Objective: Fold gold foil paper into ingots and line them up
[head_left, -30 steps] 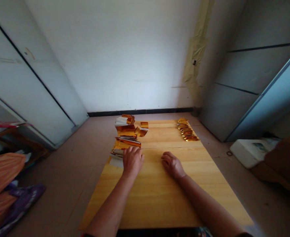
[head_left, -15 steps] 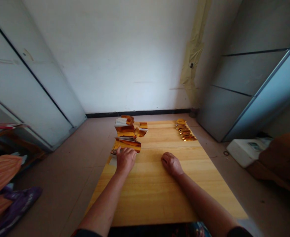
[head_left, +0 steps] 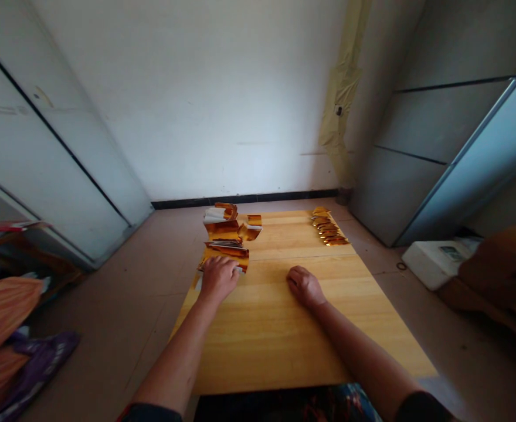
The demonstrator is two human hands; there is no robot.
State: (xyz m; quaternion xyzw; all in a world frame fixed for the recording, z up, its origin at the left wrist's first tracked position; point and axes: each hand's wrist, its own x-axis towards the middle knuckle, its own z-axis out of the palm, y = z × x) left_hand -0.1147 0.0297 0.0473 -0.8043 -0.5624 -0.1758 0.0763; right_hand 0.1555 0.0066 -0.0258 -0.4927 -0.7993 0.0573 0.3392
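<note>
My left hand [head_left: 219, 279] is at the near edge of a pile of shiny gold paper [head_left: 229, 256] on the table's left side. Its fingers are bent down over the sheets, gripping the paper's edge; the fingertips are hidden. A white paper edge shows beside the fingers. My right hand [head_left: 305, 286] rests on the wooden tabletop [head_left: 279, 340] near the middle, curled into a loose fist, with nothing visible in it. Behind the near pile lie more curled gold sheets [head_left: 220, 228], some showing white backs. At the far right corner, folded gold pieces [head_left: 328, 225] overlap in a row.
A white wall [head_left: 240, 117] with a black skirting stands behind the table. Grey cabinets [head_left: 420, 129] are at the right, with a white box [head_left: 431, 264] on the floor. At the left are a pale cupboard [head_left: 64, 146] and orange and purple bags [head_left: 42, 363].
My left hand has shifted slightly left along the near edge of the gold paper. The right hand stays in place on the table. The view has tilted a little.
</note>
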